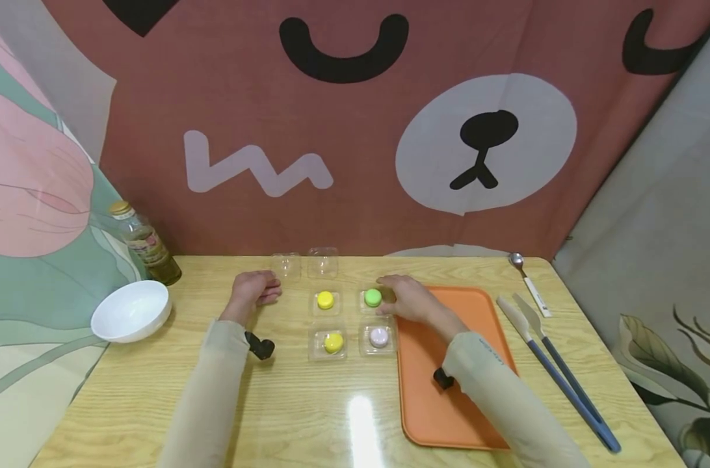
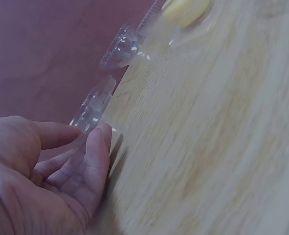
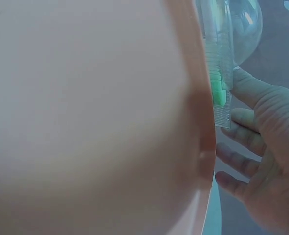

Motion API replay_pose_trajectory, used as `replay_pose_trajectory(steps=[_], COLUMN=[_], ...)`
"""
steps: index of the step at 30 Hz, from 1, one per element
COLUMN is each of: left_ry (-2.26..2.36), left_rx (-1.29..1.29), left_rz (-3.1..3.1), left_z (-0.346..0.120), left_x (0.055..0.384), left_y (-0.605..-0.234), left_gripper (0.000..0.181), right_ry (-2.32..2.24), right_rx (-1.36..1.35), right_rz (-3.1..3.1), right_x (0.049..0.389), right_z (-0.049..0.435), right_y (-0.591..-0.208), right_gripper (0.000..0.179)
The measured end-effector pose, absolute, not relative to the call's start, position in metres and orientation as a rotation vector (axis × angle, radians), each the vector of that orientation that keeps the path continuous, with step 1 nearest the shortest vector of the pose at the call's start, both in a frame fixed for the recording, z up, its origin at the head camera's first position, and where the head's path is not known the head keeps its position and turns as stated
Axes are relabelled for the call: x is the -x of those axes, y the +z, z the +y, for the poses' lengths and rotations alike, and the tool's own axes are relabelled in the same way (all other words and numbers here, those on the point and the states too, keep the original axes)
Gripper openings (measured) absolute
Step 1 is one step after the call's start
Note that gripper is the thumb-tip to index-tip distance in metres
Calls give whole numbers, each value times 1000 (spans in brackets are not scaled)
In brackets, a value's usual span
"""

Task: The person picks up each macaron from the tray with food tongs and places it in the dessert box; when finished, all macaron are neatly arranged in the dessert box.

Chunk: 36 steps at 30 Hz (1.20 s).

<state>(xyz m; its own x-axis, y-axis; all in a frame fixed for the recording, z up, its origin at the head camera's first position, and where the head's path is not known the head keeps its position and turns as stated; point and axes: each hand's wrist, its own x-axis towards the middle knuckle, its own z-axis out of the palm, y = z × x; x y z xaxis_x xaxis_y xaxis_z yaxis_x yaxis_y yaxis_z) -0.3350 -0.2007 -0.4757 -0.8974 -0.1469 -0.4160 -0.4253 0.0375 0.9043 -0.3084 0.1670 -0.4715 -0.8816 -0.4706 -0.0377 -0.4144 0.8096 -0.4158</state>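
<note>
My left hand [image 1: 254, 291] is beside an empty clear plastic box [image 1: 286, 265] at the table's back. In the left wrist view, the thumb and loosely bent fingertips are close to the box's corner; firm contact cannot be told. My right hand [image 1: 410, 300] reaches over the orange tray's far left corner, thumb and forefinger spread about the right end of a clear box [image 1: 361, 308] holding a green macaron [image 1: 372, 298]. The right wrist view has the green macaron [image 3: 218, 88] sideways near the thumb. Around it lie a lilac macaron [image 1: 379, 337] and two yellow macarons [image 1: 325, 299], each in a clear box.
A second empty clear box [image 1: 322, 262] is at the back. An orange tray [image 1: 419, 416] lies under my right forearm, with blue-grey tongs [image 1: 560, 370] and a spoon [image 1: 530, 286] farther right. An oil bottle [image 1: 147, 247] and white bowl [image 1: 131, 312] stand at left.
</note>
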Motion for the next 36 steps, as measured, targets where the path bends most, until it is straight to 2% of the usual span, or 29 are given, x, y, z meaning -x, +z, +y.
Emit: replay_pose_trajectory(steps=[9,14,28,36], left_ry=[2074,2059,2183,2175], left_rx=[595,482,197,123], left_rz=[1972,2008,1791,1719], left_z=[-200,-192,-128,-99], left_x=[331,329,301,296], left_y=[-476,-466,-429,-423], left_gripper=[46,46,48,43], right_ry=[-593,-565,-552,-538], right_rx=[716,718,713,721], right_rz=[2855,2873,2886,2896], right_x=[308,309,310,309], right_z=[167,167,166,166], right_y=[-471,-472,-473,-472], right_gripper=[78,78,80,79])
